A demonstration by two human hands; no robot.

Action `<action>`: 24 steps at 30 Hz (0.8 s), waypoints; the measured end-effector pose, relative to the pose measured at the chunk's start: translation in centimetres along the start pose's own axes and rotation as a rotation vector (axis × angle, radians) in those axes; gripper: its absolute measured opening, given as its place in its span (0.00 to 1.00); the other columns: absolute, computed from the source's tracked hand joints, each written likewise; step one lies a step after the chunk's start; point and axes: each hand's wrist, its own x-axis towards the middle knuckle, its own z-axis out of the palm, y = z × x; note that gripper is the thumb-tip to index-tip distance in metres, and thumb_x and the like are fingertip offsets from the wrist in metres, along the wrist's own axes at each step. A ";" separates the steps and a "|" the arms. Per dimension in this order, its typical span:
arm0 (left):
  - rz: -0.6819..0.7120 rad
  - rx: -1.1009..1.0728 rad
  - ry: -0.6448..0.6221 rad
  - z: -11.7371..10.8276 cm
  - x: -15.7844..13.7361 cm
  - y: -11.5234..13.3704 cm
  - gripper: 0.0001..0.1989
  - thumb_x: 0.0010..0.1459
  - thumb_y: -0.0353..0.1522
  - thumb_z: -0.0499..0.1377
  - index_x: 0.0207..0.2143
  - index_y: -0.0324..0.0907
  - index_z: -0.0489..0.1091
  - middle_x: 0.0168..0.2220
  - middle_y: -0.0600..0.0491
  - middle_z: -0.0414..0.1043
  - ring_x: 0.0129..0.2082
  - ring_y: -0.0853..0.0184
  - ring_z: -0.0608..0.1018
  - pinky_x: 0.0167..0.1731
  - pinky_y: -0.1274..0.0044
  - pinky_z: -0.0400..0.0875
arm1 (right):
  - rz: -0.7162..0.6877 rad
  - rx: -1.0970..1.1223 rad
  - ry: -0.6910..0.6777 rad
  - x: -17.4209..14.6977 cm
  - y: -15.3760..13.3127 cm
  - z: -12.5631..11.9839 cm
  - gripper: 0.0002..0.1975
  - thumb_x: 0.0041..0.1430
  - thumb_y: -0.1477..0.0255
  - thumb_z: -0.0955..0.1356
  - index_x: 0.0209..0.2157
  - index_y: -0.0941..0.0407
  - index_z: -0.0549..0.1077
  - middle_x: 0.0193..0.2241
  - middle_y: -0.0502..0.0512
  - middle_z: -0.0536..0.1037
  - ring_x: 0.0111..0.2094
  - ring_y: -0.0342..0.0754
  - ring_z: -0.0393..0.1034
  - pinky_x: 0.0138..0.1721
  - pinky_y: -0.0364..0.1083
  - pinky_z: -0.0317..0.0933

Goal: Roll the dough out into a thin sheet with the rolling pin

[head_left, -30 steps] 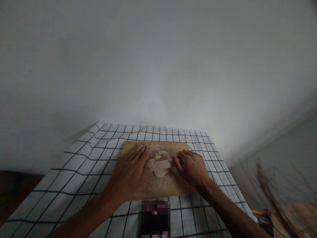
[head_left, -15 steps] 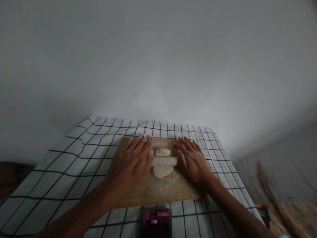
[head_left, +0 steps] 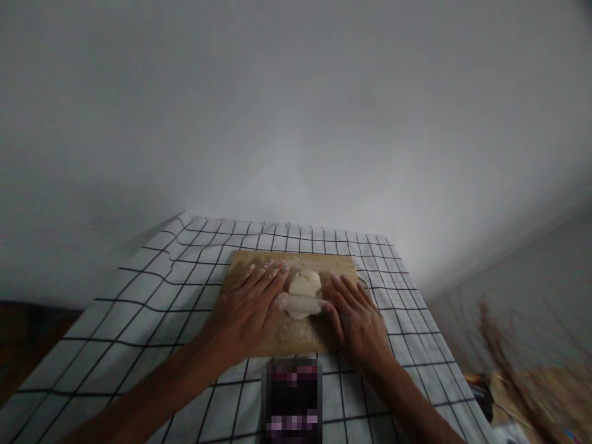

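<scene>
A pale rolling pin (head_left: 303,305) lies crosswise over a flattened piece of dough (head_left: 304,285) on a floured wooden board (head_left: 293,342). My left hand (head_left: 252,302) rests over the pin's left end, fingers stretched forward and dusted with flour. Over the right end lies my right hand (head_left: 358,317), its fingers also extended, with the thumb along the near side. Both palms press down on the pin without wrapping round it, and they hide its ends. Dough shows mostly beyond the pin, with a small strip on the near side.
A white cloth with black grid lines (head_left: 157,308) covers the table under the board. Behind the table rises a pale wall (head_left: 287,123). Blurred dry reddish stems (head_left: 497,345) stand at the lower right. A pixelated patch covers the bottom middle.
The pin and both hands have come back toward me relative to the board, so more dough shows beyond the pin and less on the near side. The view has shifted slightly.
</scene>
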 end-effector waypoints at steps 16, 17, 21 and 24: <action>-0.117 0.082 0.073 0.7 5.3 -0.6 0.27 0.68 0.34 0.48 0.66 0.35 0.64 0.67 0.38 0.63 0.70 0.48 0.63 0.68 0.49 0.51 | -0.007 0.030 -0.090 8.0 5.2 1.1 0.24 0.75 0.66 0.54 0.62 0.55 0.71 0.66 0.58 0.69 0.69 0.52 0.57 0.68 0.59 0.52; -0.107 0.082 0.078 0.4 5.1 -0.2 0.27 0.68 0.34 0.48 0.66 0.33 0.63 0.67 0.37 0.63 0.70 0.47 0.62 0.69 0.50 0.50 | 0.004 0.036 -0.070 7.4 4.9 1.1 0.24 0.75 0.67 0.54 0.63 0.55 0.70 0.67 0.58 0.67 0.70 0.52 0.56 0.69 0.60 0.51; -0.108 0.025 0.067 -0.1 4.3 0.7 0.27 0.70 0.35 0.46 0.65 0.31 0.64 0.67 0.37 0.64 0.68 0.50 0.65 0.69 0.54 0.55 | 0.046 0.037 0.003 4.7 3.4 1.0 0.24 0.76 0.67 0.54 0.64 0.54 0.69 0.67 0.55 0.67 0.71 0.54 0.53 0.70 0.62 0.48; -0.081 -0.007 0.049 0.0 3.2 0.8 0.27 0.70 0.35 0.46 0.66 0.33 0.63 0.67 0.39 0.64 0.69 0.53 0.65 0.69 0.57 0.56 | 0.063 0.048 0.030 2.9 2.2 0.9 0.22 0.76 0.68 0.55 0.63 0.55 0.70 0.65 0.55 0.70 0.69 0.53 0.57 0.70 0.58 0.51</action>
